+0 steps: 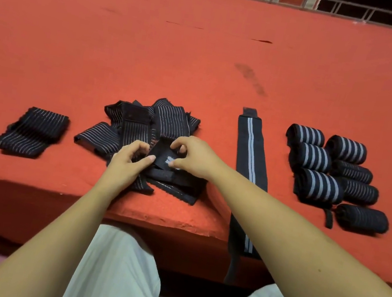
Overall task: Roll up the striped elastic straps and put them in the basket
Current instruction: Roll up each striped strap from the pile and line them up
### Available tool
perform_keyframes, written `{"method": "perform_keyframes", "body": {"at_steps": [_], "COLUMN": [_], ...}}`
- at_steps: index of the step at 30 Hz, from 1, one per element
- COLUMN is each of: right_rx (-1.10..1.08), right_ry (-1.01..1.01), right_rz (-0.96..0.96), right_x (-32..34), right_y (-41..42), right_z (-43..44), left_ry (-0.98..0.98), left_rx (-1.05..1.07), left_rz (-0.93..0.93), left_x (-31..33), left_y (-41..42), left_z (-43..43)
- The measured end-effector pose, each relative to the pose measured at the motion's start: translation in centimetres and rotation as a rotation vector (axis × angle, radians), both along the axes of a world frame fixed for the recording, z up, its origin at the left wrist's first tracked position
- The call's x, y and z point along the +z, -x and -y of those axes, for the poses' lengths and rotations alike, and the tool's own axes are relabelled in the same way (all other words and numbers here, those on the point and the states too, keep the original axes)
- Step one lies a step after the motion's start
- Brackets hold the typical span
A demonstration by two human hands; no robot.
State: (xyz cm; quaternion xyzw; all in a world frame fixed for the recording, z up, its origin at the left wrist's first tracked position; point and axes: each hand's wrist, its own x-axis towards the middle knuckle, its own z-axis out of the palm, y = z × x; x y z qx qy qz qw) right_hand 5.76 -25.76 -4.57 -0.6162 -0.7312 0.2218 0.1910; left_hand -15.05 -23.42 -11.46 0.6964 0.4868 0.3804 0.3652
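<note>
Right hand and left hand, both mine to steer from afar, pinch the dark end of a loose strap. It lies atop the heap of unrolled straps near the front edge of the red surface. Fingers and thumbs are curled onto the fabric, beside a small pale label.

The webbing looks light, limp and springy. I judge it will sag and twist if lifted mid-length, and a roll will loosen unless kept under tension. The plain black end tab, flatter and seemingly firmer than the ribbed band, is the place to take hold and start the coil.

The straps are black woven elastic with thin pale lines. One folded strap lies apart toward the left edge. A flat strap with a central pale stripe hangs over the front edge. Finished rolls, squat cylinders with broad or fine bands, cluster toward the right edge. The surface is matte red cloth, lightly stained. No basket is in view.
</note>
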Motion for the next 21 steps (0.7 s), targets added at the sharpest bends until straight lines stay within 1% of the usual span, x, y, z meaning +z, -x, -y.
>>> {"method": "perform_keyframes", "body": {"at_steps": [3, 8, 11, 15, 18, 21], "right_rx": [-0.069, -0.124, -0.072, -0.006, 0.02, 0.045], "right_ry": [0.018, 0.024, 0.038, 0.07, 0.07, 0.062], "right_rz": [-0.16, -0.22, -0.236, -0.317, -0.307, -0.406], "right_x": [-0.9, -2.2, -2.1, -2.2, -2.0, -1.0], "right_y": [0.4, 1.1, 1.1, 0.9, 0.5, -0.3], "right_z": [-0.1, -0.3, -0.4, -0.3, 0.0, 0.7], "left_ry": [0.072, 0.153, 0.19, 0.203, 0.227, 0.249], "left_rx": [-0.021, 0.072, 0.1, 0.086, 0.106, 0.123], "left_rz": [0.103, 0.144, 0.15, 0.161, 0.174, 0.203], "left_x": [0.1, 0.9, 0.8, 0.9, 0.9, 0.4], "left_y": [-0.3, -0.7, -1.1, -1.3, -1.4, -1.2], "left_z": [0.4, 1.1, 0.7, 0.2, 0.0, -0.5]}}
